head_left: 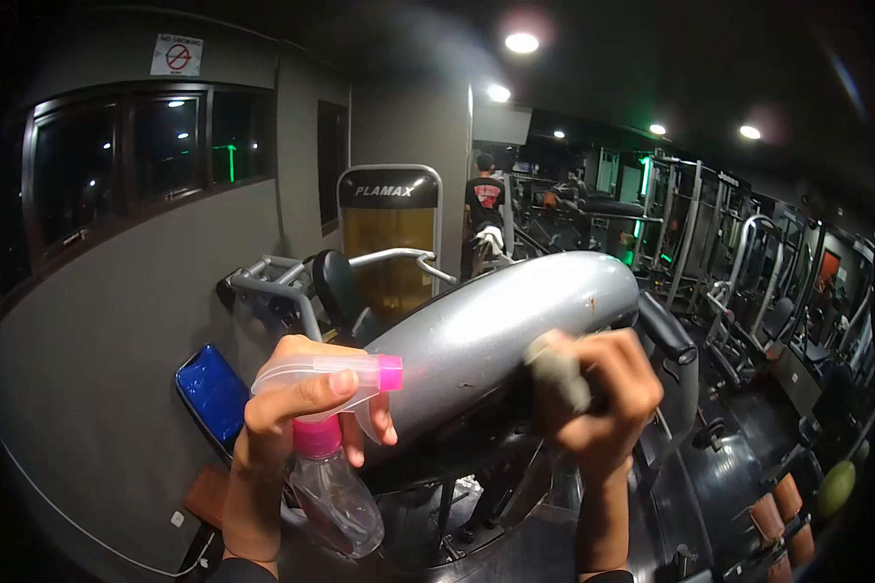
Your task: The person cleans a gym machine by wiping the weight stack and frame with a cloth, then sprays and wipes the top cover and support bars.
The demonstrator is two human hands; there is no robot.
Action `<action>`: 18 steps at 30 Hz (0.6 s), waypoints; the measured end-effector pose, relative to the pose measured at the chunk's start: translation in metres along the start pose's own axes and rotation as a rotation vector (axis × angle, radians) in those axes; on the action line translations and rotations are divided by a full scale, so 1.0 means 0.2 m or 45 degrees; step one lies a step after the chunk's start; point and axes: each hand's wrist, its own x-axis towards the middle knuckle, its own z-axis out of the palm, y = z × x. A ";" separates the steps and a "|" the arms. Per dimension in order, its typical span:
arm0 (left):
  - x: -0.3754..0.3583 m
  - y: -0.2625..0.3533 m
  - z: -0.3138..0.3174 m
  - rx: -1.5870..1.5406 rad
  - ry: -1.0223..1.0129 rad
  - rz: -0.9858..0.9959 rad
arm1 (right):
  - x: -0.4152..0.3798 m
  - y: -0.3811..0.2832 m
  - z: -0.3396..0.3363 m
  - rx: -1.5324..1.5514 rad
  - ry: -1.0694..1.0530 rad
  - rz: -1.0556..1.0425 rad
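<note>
Nearest, at the lower left, the left hand is wrapped around the neck of a clear spray bottle with a pink collar and a pink nozzle tip. The fingers are closed over the top of the sprayer and around the trigger, and the nozzle points right at the silver machine cover just beside it. The bottle hangs upright below the fist.

To the right, the right hand is closed around a grey cloth, bunched in the fist and pressed against the near right part of the silver cover. The cover is a long rounded shell that slopes up from near left to far right.

Left of the bottle, a blue pad sits low by the grey wall. Behind the cover stands a weight machine with a dark headplate and grey arms. Farther off, a person in a dark shirt stands with their back turned, and more gym machines fill the far right under ceiling lights.
</note>
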 end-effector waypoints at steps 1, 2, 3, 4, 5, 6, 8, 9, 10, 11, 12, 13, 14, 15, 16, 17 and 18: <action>0.00 0.00 0.01 -0.030 -0.010 0.009 | 0.01 0.04 -0.02 -0.066 0.070 0.090; 0.00 -0.01 0.00 -0.034 -0.027 0.001 | 0.02 0.07 -0.03 -0.133 0.139 0.180; 0.00 -0.01 0.00 -0.049 -0.010 -0.001 | 0.02 0.08 -0.02 -0.098 0.146 0.250; 0.00 -0.02 0.01 -0.063 0.007 0.000 | 0.02 0.08 -0.02 -0.062 0.158 0.318; 0.00 -0.02 0.01 -0.065 -0.011 -0.007 | 0.01 0.04 0.00 -0.092 0.193 0.333; -0.01 -0.03 0.03 -0.016 0.064 0.027 | 0.00 -0.01 0.03 -0.099 0.211 0.264; -0.03 -0.03 0.03 0.038 0.123 0.051 | -0.08 -0.06 0.06 -0.011 0.123 0.113; -0.04 -0.03 0.02 0.066 0.104 0.058 | -0.11 -0.11 0.10 0.015 0.107 0.018; -0.05 -0.03 0.01 0.099 0.084 0.063 | -0.15 -0.15 0.13 0.044 0.091 -0.073; -0.07 -0.03 0.01 0.108 0.070 0.049 | -0.19 -0.17 0.11 -0.016 0.017 -0.138; -0.08 -0.03 0.02 0.148 0.107 0.071 | -0.21 -0.18 0.10 -0.024 -0.050 -0.151; -0.09 -0.03 0.03 0.186 0.146 0.096 | -0.23 -0.14 0.08 -0.007 -0.009 -0.151; -0.10 -0.02 0.03 0.189 0.140 0.080 | -0.24 -0.09 0.07 0.011 0.025 -0.150; -0.11 -0.01 0.03 0.262 0.114 0.121 | -0.25 -0.06 0.07 -0.005 0.096 -0.066; -0.12 -0.01 0.04 0.332 0.090 0.164 | -0.25 -0.03 0.07 -0.020 0.183 0.050; -0.13 -0.02 0.06 0.372 0.114 0.190 | -0.23 0.00 0.06 -0.042 0.219 0.116; -0.14 -0.02 0.07 0.367 0.111 0.177 | -0.21 0.01 0.05 -0.067 0.256 0.179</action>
